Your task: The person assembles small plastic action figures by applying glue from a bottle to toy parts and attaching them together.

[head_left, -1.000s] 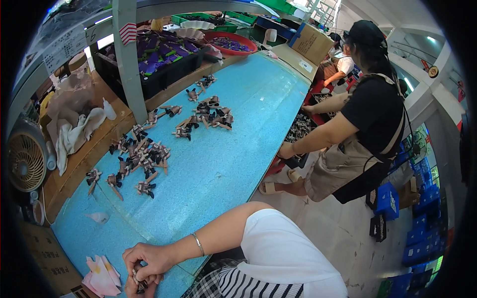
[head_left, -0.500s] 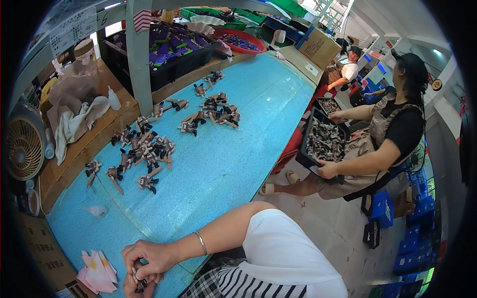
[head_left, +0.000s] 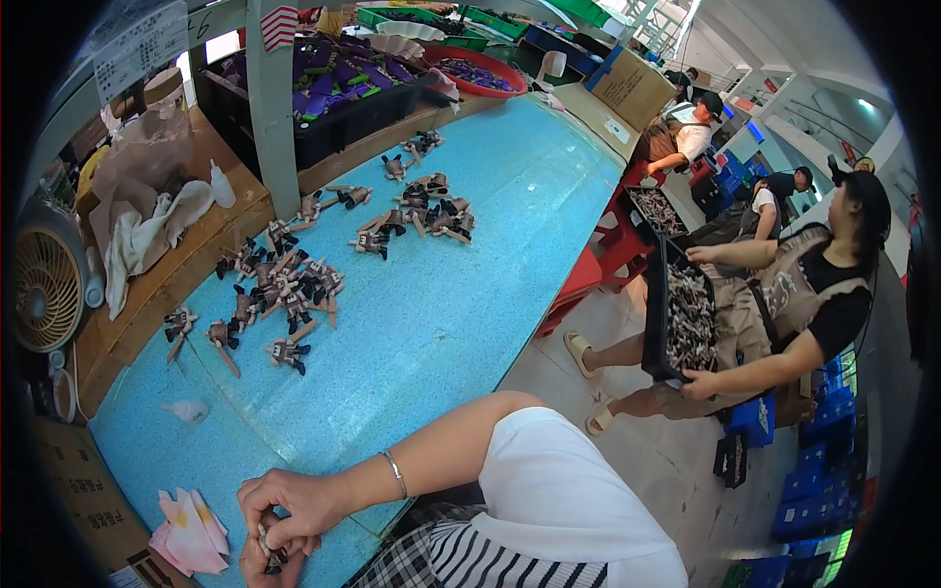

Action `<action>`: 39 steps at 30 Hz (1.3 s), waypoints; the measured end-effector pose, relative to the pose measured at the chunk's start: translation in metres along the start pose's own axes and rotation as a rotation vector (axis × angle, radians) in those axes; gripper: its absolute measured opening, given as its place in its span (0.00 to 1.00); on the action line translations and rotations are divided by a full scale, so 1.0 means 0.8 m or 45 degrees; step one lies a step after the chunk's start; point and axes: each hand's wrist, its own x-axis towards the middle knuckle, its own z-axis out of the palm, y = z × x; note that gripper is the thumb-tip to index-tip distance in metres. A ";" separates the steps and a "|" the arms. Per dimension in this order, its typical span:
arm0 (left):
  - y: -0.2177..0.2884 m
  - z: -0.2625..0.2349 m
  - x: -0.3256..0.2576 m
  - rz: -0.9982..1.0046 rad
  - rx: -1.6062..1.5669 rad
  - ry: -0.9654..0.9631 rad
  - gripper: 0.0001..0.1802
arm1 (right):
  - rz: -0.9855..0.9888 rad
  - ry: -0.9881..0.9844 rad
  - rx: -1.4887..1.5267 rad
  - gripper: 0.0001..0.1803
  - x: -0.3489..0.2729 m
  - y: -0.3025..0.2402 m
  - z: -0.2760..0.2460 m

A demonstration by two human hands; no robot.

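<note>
Near the table's front left edge my right hand (head_left: 299,502) and my left hand (head_left: 260,566) meet, fingers closed around a small brown and dark toy figure (head_left: 274,557). Most of the figure is covered by my fingers. A pink and white cloth (head_left: 192,534) lies just left of my hands on the blue table (head_left: 412,343). Farther up the table is a loose heap of similar small figures (head_left: 284,286), brown and beige with black parts. Another group of figures (head_left: 421,211) lies beyond it. Between the heap and my hands, a small white squeeze bottle (head_left: 186,411) rests on its side.
At the left, a wooden ledge (head_left: 230,218) holds rags and another bottle, with a fan (head_left: 47,284) beside it. A black crate (head_left: 338,137) of purple pieces and a red basin (head_left: 510,80) stand farther back. On the right a co-worker carries a black tray (head_left: 655,323) of small parts.
The co-worker with the black tray has moved to the right, away from the table edge. Another person shows behind. My hands stay in nearly the same place, still around the figure.
</note>
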 end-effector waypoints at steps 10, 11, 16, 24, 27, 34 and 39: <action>-0.004 -0.006 0.001 0.003 -0.006 -0.031 0.33 | -0.021 -0.002 -0.007 0.07 0.000 0.007 0.000; -0.003 -0.001 0.001 0.014 0.001 -0.001 0.32 | -0.013 -0.010 -0.015 0.07 0.000 0.007 -0.001; -0.003 -0.009 -0.001 -0.018 0.021 0.003 0.31 | -0.006 -0.004 -0.013 0.07 0.000 -0.001 -0.002; -0.031 -0.030 0.004 0.160 -0.082 0.047 0.22 | -0.038 -0.006 -0.020 0.07 0.001 0.003 0.000; -0.033 -0.031 0.005 0.160 -0.077 0.088 0.22 | 0.039 -0.007 0.021 0.07 0.000 0.003 -0.001; -0.031 -0.033 0.006 0.170 -0.082 0.045 0.22 | 0.147 -0.017 0.084 0.07 0.000 -0.007 -0.001; -0.030 -0.033 0.006 0.160 -0.052 -0.001 0.22 | 0.146 -0.018 0.086 0.07 -0.001 -0.006 -0.001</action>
